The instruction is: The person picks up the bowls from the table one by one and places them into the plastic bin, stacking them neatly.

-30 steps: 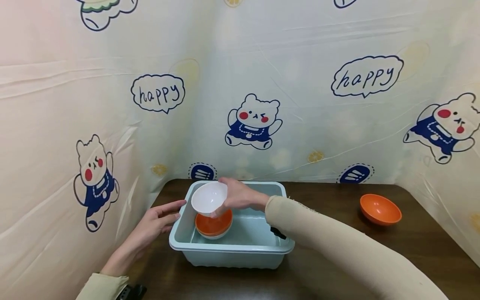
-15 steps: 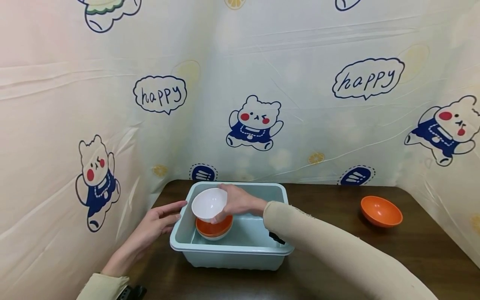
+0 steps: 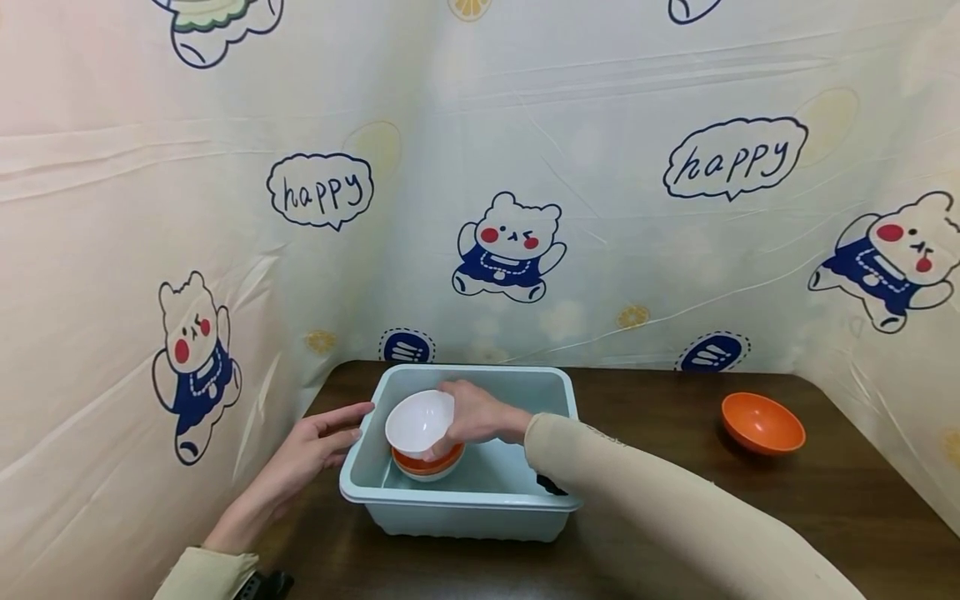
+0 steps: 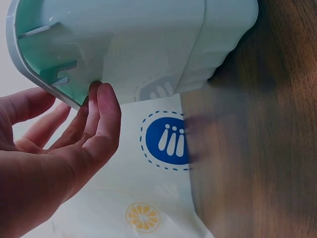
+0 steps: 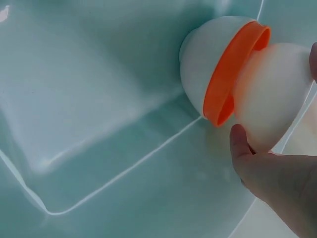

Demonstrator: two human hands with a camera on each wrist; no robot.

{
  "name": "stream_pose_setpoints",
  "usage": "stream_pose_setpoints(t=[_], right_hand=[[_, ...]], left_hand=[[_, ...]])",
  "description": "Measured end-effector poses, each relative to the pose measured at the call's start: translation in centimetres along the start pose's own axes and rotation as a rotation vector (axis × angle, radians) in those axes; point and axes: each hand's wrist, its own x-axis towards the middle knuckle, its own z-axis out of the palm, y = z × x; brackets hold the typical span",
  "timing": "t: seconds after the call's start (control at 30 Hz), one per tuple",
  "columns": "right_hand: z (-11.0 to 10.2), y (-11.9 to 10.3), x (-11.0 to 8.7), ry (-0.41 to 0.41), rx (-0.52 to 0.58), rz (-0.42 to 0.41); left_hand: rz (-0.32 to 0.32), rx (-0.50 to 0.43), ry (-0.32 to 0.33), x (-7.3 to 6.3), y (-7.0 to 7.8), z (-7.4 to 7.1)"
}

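My right hand (image 3: 480,412) holds a white bowl (image 3: 420,423) by its right side. In the right wrist view the white bowl (image 5: 272,94) is tilted, its base going into the mouth of an orange bowl (image 5: 225,79). A white bowl (image 5: 203,64) sits beneath the orange one at the left end of the light blue tub (image 3: 457,500). My left hand (image 3: 322,442) is at the tub's left side, fingers loosely extended. The left wrist view shows the left fingertips (image 4: 106,96) touching the tub's outer wall just under the rim.
Another orange bowl (image 3: 762,423) stands on the dark wooden table (image 3: 660,417) at the right. A patterned cloth (image 3: 600,208) hangs behind the table and along both sides.
My right hand has lowered the white bowl toward the orange one in the tub, covering more of it. The left hand has stayed at the tub's side.
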Motion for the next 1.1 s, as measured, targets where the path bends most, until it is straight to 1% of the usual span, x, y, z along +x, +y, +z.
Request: stream_pose_setpoints(t=[0.2,0.5,0.77,0.9,1.1], right_hand=[[0.36,0.28,0.11,-0.001,0.011,0.019],[0.39,0.56,0.19,0.016,-0.02,0.036],[0.53,0.49,0.51,-0.001,0.005,0.057],[0.76,0.45,0.64,-0.012,-0.011,0.074],[1.03,0.64,0.82,-0.021,-0.056,0.051]], left_hand=[[0.003,0.004,0.0,0.06,-0.13,-0.04],[0.001,-0.001,-0.008,0.22,0.07,-0.11],[-0.001,0.0,-0.008,0.17,0.18,-0.11],[-0.009,0.0,-0.002,0.19,0.04,-0.14],[-0.007,-0.007,-0.001,0.12,-0.02,-0.1]])
